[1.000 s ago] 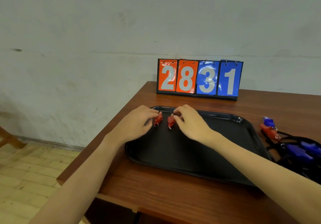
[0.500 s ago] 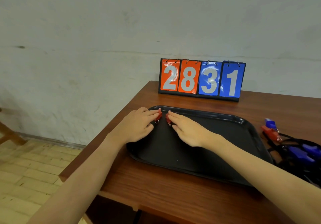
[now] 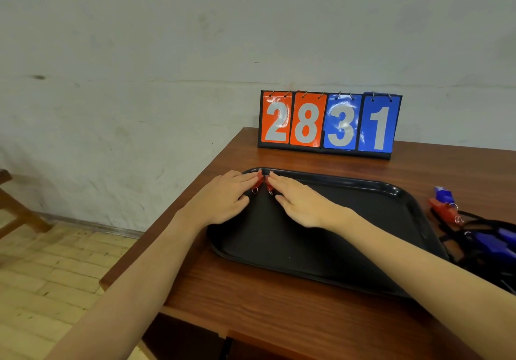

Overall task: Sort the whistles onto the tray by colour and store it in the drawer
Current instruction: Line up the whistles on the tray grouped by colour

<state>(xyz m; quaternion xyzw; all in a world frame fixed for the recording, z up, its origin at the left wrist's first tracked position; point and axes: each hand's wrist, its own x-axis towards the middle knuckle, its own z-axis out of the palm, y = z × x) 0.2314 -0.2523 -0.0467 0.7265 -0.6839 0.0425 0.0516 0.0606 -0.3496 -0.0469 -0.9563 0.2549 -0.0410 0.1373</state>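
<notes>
Two red whistles point(image 3: 264, 183) lie in the far left corner of the tray point(image 3: 363, 237), close side by side, with their small rings pointing toward the person. A second ago they were a little further from the rim and each was pinched between curled fingers. Half a second ago the fingers were already stretched out, and now the pair sits almost against the far rim.

The left hand point(image 3: 220, 199) lies flat and open, and its fingertips touch the left whistle from the outer side. The right hand point(image 3: 300, 202) is also flat and open, with its fingertips on the right whistle. Neither hand holds anything now; both only press or steady the pieces. I judge that the red group is started and placed, and that the hands are finishing to line it up.

The other whistles are not on the tray yet. Near the right edge of the tabletop, beside the tray, I see one more red whistle point(image 3: 444, 211), a blue whistle point(image 3: 442, 194) behind it, and more blue ones point(image 3: 491, 241) tangled with black cords point(image 3: 474, 221). So most of the sorting is not yet done, and the tangled cords may make the next pick slower. The scoreboard point(image 3: 329, 123) stands at the far edge of the tabletop. A drawer front is not clearly visible.
</notes>
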